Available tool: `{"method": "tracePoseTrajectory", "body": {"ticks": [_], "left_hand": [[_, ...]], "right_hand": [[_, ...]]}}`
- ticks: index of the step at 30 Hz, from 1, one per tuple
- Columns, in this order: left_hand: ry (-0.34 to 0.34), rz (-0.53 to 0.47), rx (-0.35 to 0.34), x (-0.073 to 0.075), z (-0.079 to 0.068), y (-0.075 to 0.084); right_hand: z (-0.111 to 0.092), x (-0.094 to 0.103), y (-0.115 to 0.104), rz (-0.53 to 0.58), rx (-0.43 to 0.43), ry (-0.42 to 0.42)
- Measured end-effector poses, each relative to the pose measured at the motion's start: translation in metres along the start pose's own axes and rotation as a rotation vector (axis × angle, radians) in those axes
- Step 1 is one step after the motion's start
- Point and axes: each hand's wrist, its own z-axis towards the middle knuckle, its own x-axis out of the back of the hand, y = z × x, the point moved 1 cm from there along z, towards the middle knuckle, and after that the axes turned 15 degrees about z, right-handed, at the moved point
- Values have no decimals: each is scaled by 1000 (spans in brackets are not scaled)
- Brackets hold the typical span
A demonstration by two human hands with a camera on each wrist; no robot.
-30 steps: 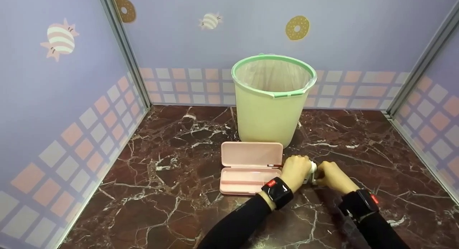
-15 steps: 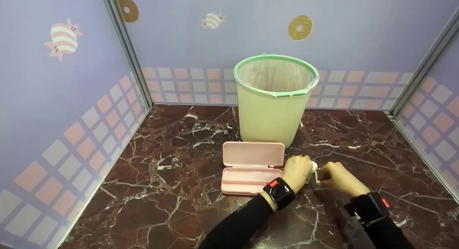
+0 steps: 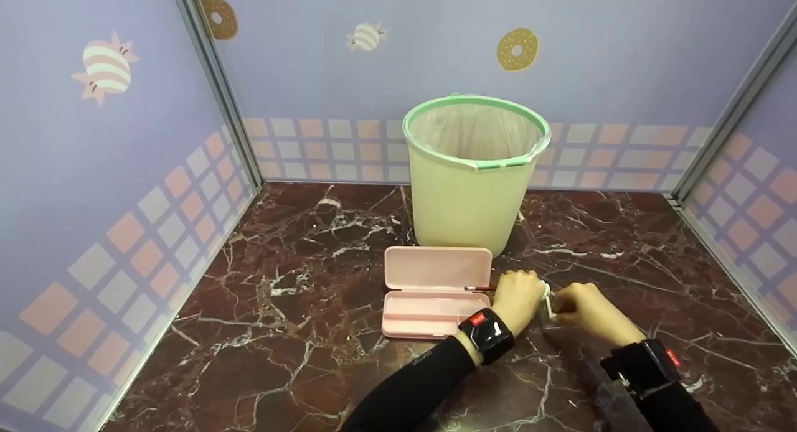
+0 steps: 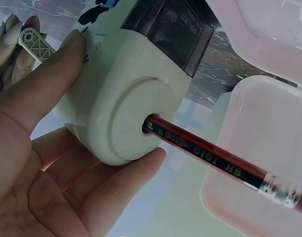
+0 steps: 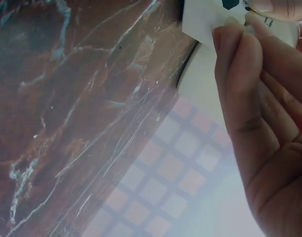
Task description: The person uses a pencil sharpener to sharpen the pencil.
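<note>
My left hand grips a white crank pencil sharpener, thumb on one side and fingers below. A dark red and black HB pencil sticks out of the sharpener's round hole, its eraser end pointing away. In the left wrist view the crank juts from the far side, with right-hand fingertips behind its end. My right hand pinches the crank's end with curled fingers; the knob itself is hidden by them. Left of the left hand lies an open pink pencil case, and the pencil overlaps its hinge side in the head view.
Behind the case stands a pale green waste bin with a green rim and a clear liner. Patterned panels enclose the dark red marbled tabletop at the back and both sides.
The crank arm has swung to a new angle, and my right hand has moved slightly right with it. My left hand keeps its grip on the sharpener almost in place.
</note>
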Motion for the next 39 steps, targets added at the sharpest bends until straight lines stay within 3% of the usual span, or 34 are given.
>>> {"method": "tracePoseTrajectory", "body": {"ticks": [16, 39], "left_hand": [[15, 19, 18, 1, -2, 0], [23, -39, 7, -4, 0, -3]], "right_hand": [[0, 14, -13, -31, -26, 53], [-3, 5, -17, -97, 3, 198]]}}
